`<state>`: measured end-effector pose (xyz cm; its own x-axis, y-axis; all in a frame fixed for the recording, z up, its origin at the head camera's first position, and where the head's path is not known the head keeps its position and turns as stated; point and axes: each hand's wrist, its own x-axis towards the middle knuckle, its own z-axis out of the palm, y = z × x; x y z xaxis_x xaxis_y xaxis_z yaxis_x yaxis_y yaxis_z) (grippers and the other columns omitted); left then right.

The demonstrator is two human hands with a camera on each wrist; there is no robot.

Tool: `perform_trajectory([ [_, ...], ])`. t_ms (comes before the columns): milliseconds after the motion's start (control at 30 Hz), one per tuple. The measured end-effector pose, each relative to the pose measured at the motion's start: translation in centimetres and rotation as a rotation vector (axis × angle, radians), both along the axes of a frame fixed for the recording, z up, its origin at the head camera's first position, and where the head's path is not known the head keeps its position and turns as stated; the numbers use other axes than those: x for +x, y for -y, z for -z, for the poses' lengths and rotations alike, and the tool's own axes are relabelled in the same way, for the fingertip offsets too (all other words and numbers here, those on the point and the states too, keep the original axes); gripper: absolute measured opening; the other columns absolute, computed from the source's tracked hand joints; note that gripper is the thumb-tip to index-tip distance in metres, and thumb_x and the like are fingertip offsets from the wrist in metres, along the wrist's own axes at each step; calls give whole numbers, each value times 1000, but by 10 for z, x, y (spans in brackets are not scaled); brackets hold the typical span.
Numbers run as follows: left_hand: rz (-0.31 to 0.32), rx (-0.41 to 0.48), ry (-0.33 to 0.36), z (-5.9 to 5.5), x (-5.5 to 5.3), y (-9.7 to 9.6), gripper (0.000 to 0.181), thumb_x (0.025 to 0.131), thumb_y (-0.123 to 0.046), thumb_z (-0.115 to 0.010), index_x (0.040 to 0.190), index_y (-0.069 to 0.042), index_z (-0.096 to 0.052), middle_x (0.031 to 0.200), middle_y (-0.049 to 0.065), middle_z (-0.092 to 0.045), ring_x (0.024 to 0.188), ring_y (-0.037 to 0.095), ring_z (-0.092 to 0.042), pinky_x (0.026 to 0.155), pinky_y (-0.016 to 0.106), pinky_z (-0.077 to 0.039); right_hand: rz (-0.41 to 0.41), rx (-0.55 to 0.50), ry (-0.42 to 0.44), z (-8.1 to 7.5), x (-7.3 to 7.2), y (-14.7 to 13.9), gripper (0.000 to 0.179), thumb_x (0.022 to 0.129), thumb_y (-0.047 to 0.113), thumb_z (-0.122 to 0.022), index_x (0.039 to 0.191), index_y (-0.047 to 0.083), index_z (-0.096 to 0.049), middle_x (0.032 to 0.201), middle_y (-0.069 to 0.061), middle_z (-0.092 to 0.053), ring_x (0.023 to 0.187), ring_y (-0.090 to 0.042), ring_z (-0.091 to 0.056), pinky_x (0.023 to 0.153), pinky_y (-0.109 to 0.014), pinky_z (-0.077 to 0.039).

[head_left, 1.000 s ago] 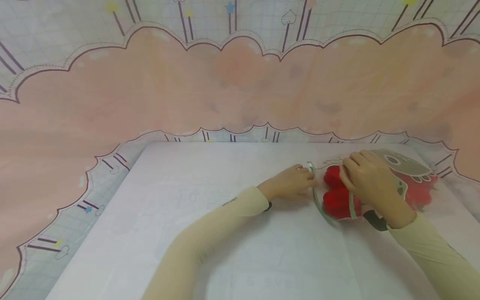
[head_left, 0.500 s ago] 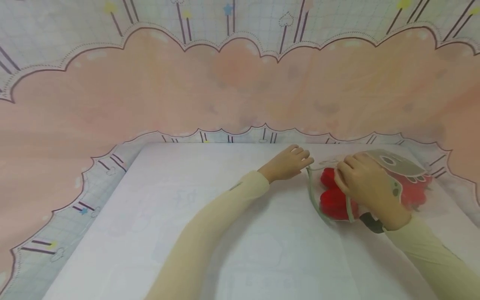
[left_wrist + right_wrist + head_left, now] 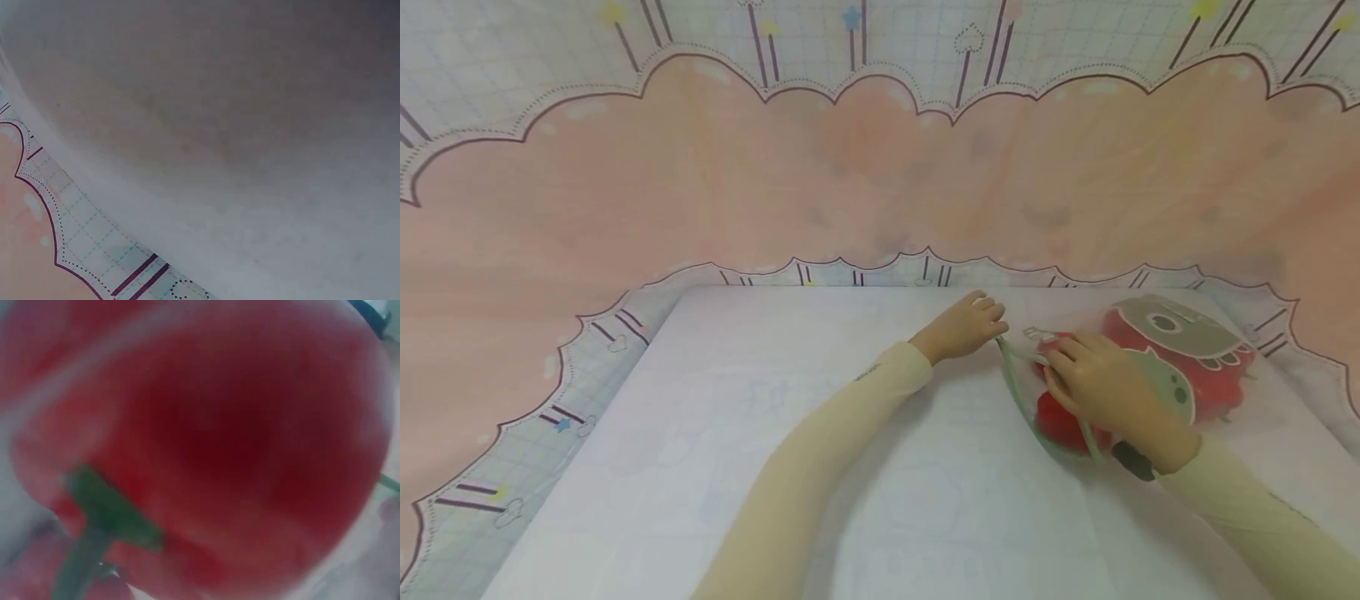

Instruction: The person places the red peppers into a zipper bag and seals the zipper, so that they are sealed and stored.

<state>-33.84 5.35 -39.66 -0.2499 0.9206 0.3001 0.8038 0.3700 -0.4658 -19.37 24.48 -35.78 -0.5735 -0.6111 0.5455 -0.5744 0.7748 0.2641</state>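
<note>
A clear bag (image 3: 1180,312) with a green edge strip and a grey-green cartoon animal print lies at the right of the white table. Inside it are several round red vegetables (image 3: 1063,425). The right wrist view shows one red vegetable (image 3: 250,437) up close, with a thick green stem (image 3: 106,519). My left hand (image 3: 962,327) pinches a corner of the green strip, drawn out to the left. Over the bag's near part, my right hand (image 3: 1101,383) grips the other side of the strip with curled fingers. The left wrist view holds no hand, only blurred white surface.
The white table (image 3: 760,433) extends left and forward of both arms. Behind and beside it hangs a patterned cloth (image 3: 865,175) with peach scalloped shapes.
My left hand has risen and taken the bag's edge, then pulled it left. My right hand has shifted slightly left, and the strip's two sides now stretch between the hands.
</note>
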Motion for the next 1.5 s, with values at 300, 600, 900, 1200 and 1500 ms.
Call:
perform_trajectory([
  [300, -23, -16, 42, -2, 2, 6, 23, 93, -15, -49, 108, -23, -64, 107, -2, -62, 103, 16, -56, 106, 35, -37, 63, 105, 149, 1, 14, 4, 29, 69, 24, -76, 89, 5, -68, 87, -13, -68, 81, -30, -62, 75, -48, -55],
  [600, -57, 25, 31, -6, 1, 16, 22, 96, -19, -48, 111, -26, -63, 109, -3, -62, 106, 16, -57, 106, 36, -38, 22, 89, 133, 1, 19, 2, 28, 67, 20, -76, 86, 6, -64, 82, -11, -66, 77, -29, -60, 68, -43, -54],
  [900, -48, 146, 59, -20, 6, 24, 18, 96, -17, -49, 109, -20, -62, 103, 0, -62, 103, 19, -59, 105, 36, -40, 20, 43, 76, -11, 19, -6, 32, 59, 16, -83, 82, 5, -63, 77, -11, -67, 72, -28, -59, 67, -44, -56],
  [1200, -56, 242, 44, -44, 16, 24, 16, 96, -21, -51, 107, -19, -63, 104, -2, -64, 105, 16, -59, 105, 36, -41, -48, 18, -20, -21, 18, -12, 21, 60, 16, -71, 72, 5, -58, 63, -7, -56, 60, -23, -50, 54, -35, -49],
  [1500, 34, 207, 48, -39, 21, 28, 12, 93, -23, -56, 102, -15, -61, 102, -4, -65, 104, 12, -58, 103, 29, -40, 2, 44, 54, -22, 19, -6, 23, 62, 16, -77, 78, 6, -65, 70, -8, -61, 68, -24, -54, 61, -37, -53],
])
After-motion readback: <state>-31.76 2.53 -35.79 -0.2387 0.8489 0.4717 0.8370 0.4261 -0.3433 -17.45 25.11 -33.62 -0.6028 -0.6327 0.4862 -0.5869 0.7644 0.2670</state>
